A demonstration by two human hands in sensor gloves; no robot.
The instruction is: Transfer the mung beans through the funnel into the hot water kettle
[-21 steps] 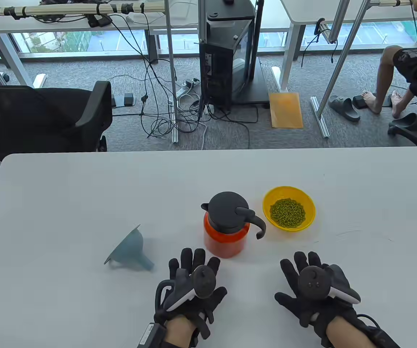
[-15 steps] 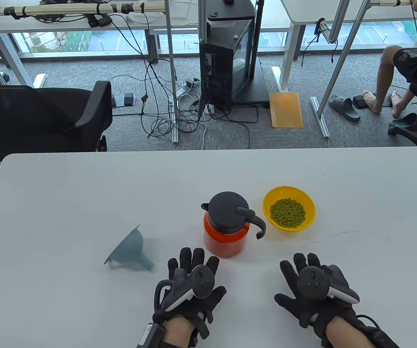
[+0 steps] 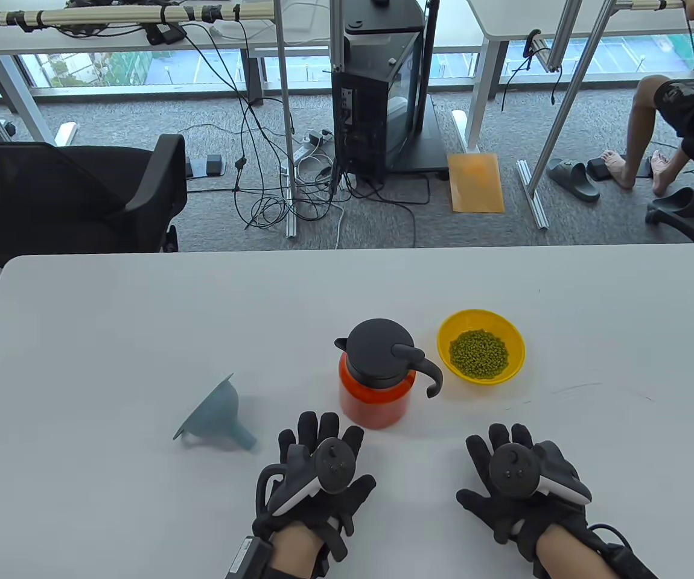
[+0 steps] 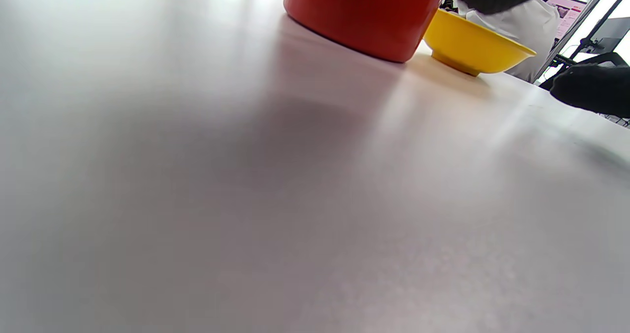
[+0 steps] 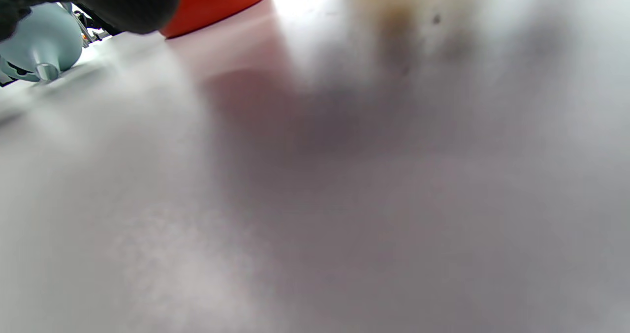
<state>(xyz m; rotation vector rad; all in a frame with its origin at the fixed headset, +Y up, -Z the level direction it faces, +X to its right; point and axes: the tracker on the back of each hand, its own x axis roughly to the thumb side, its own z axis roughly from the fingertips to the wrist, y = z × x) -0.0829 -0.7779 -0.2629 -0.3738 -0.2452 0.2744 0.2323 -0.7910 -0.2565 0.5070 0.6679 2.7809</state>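
An orange kettle (image 3: 376, 395) with a closed black lid (image 3: 380, 350) stands at the table's middle. A yellow bowl (image 3: 452, 329) of green mung beans (image 3: 478, 354) sits to its right. A grey-blue funnel (image 3: 215, 415) lies on its side to the kettle's left. My left hand (image 3: 317, 476) rests flat on the table just in front of the kettle, fingers spread, holding nothing. My right hand (image 3: 519, 476) rests flat in front of the bowl, empty. The left wrist view shows the kettle's base (image 4: 366, 13) and the bowl (image 4: 472, 47); the right wrist view shows the funnel (image 5: 42, 47).
The white table (image 3: 111, 338) ends at a far edge, beyond which are an office chair (image 3: 69, 199), cables and a black machine (image 3: 380, 90) on the floor. A seated person (image 3: 679, 114) is at the far right.
Both hands have shifted only slightly; the right hand drew a little toward me. The objects have not moved.
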